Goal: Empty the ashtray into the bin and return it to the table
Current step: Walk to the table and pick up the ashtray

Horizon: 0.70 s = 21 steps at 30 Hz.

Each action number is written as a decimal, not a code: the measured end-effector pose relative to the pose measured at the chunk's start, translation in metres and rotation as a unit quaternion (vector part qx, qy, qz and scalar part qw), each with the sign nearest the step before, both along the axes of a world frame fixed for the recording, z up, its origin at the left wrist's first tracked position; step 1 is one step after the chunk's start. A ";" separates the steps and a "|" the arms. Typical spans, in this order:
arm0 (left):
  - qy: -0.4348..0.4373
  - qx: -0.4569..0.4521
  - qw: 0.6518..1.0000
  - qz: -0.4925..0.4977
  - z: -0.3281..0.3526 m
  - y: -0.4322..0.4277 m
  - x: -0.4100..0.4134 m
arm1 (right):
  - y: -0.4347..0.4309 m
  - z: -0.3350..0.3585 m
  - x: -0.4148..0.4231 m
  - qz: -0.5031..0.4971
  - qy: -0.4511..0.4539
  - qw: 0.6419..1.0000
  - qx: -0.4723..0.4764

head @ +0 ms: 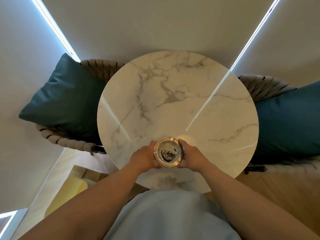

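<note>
Brass ashtray (168, 152), full of ash, being gripped over the table (176, 94).
Left hand (145, 157) and right hand (190, 155) are clasping opposite sides of the rim, fingers curled around it, near the table's front edge. Tilting it while carrying is likely to be spilling ash; no bin is showing.

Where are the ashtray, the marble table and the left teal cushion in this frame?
ashtray (168, 152): head view, on the ash-filled bowl.
marble table (173, 94): head view, on bare veined top.
left teal cushion (64, 99): head view, on its middle face.
</note>
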<state>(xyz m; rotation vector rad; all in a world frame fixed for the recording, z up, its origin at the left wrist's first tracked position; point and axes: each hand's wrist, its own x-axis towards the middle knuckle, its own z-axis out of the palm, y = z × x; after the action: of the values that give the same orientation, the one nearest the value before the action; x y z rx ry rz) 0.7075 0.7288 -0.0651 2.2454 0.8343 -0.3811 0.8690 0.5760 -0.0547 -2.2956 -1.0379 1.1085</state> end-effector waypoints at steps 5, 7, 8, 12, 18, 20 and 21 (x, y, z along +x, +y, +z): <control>0.002 -0.003 1.000 0.010 -0.002 -0.053 -0.028 | -0.046 0.002 -0.022 0.032 0.001 0.999 -0.011; 0.009 -0.003 1.000 0.010 0.000 -0.052 -0.027 | -0.045 0.004 -0.023 0.041 -0.002 0.999 -0.008; 0.007 0.001 1.000 0.012 0.001 -0.053 -0.027 | -0.046 0.005 -0.022 0.043 -0.003 0.999 -0.007; -0.008 -0.018 1.000 0.020 0.005 -0.063 -0.030 | -0.052 0.009 -0.022 0.048 -0.008 0.999 -0.011; -0.023 -0.004 0.999 0.039 0.003 -0.118 -0.072 | -0.095 0.009 -0.052 0.076 -0.012 0.997 -0.004; -0.023 -0.001 0.998 0.053 0.005 -0.126 -0.086 | -0.100 0.009 -0.063 0.087 -0.010 0.996 -0.005; -0.023 0.000 0.998 0.060 0.005 -0.129 -0.093 | -0.101 0.010 -0.069 0.096 -0.010 0.995 -0.003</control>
<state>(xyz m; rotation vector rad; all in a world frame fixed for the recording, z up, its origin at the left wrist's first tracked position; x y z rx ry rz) 0.6147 0.5999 -0.0597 2.1836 0.9393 -0.2729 0.8004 0.4752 -0.0450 -2.2531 -1.2854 1.1654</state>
